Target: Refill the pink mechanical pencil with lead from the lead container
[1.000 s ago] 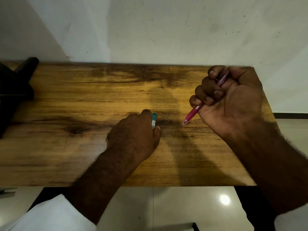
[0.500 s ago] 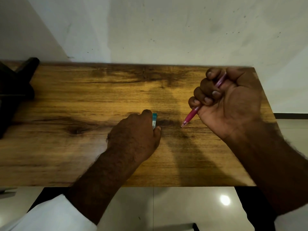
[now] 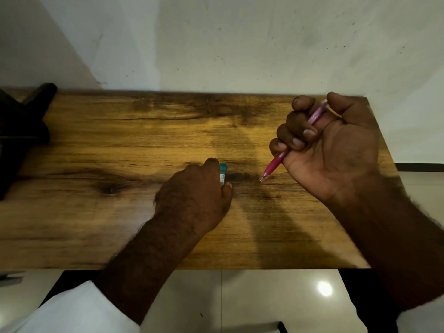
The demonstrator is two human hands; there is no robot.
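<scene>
On the wooden bench (image 3: 96, 224), the left hand (image 3: 194, 195) rests knuckles up, its grip closed on the teal lead container (image 3: 222, 174), which shows between fingertip and thumb near the middle. The right hand (image 3: 334, 150), palm up, has its grip clenched around the pink pencil (image 3: 274, 165), tip pointing down beside the container.

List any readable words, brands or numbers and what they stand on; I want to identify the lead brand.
White label on the teal lead container, held in the left hand: printed, but too small and blurred to read.
Pink mechanical pencil, gripped in the right hand: no visible text.
Nothing else bears text.
</scene>
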